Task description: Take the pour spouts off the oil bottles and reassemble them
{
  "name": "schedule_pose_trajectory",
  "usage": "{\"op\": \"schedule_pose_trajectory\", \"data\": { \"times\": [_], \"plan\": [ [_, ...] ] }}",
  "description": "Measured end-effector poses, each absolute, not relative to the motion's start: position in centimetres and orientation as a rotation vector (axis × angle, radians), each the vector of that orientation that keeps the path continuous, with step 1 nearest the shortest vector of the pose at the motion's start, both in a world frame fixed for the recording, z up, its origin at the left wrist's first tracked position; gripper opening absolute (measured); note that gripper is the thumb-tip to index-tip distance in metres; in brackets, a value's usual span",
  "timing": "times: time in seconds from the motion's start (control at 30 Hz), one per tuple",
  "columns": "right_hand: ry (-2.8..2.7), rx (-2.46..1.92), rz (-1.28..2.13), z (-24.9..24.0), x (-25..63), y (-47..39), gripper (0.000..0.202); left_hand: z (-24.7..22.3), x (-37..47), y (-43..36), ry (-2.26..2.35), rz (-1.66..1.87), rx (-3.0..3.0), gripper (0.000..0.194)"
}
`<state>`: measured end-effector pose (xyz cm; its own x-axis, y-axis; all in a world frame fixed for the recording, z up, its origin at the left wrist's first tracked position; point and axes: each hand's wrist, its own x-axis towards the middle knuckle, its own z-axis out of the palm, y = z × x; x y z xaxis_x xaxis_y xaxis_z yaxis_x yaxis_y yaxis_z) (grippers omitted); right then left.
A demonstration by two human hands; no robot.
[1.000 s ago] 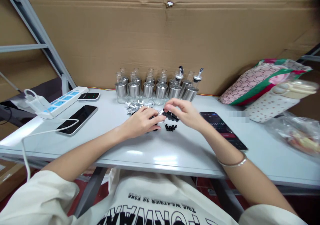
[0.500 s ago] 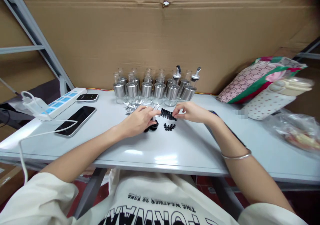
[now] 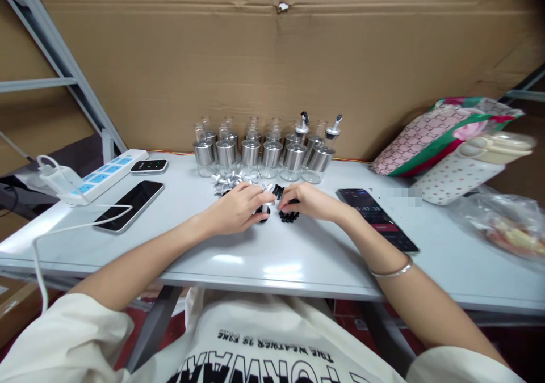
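My left hand is closed round a silver pour spout, held over black round parts on the table. Close to its right, my right hand has its fingers pinched together; what they hold, if anything, is too small to make out. Small black pieces lie just under the right fingers, and short black tubes lie behind them. A heap of silver spouts sits behind my left hand. Glass bottles with steel sleeves stand in rows at the back, two with spouts on.
A power strip, a small device and a phone with a white cable are on the left. To the right lie a lit phone, a dotted bottle, a patterned bag and a plastic bag.
My right hand has moved left, from the black tubes to beside the spout in my left hand. The lit phone is now uncovered. My left hand has barely shifted.
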<state>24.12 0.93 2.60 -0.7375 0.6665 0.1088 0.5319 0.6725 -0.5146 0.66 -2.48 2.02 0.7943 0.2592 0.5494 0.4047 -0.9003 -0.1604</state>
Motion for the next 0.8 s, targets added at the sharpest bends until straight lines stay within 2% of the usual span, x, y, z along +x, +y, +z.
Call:
{"op": "schedule_pose_trajectory", "data": {
  "times": [0.2, 0.4, 0.8],
  "plan": [
    [-2.604, -0.945, 0.667, 2.48, 24.06, 0.91, 0.015, 1.93, 0.65, -2.44, -0.542, -0.743, -2.743, 0.022],
    [-2.617, -1.046, 0.522, 2.49, 24.04, 0.83, 0.018, 1.99, 0.68, -2.48, -0.516, -0.767, -2.722, 0.022],
    [-2.585, -1.056, 0.564, 2.30, 24.06, 0.98, 0.013, 2.11, 0.72, -2.70, -0.602, -0.760, -2.774, 0.021]
  ]
}}
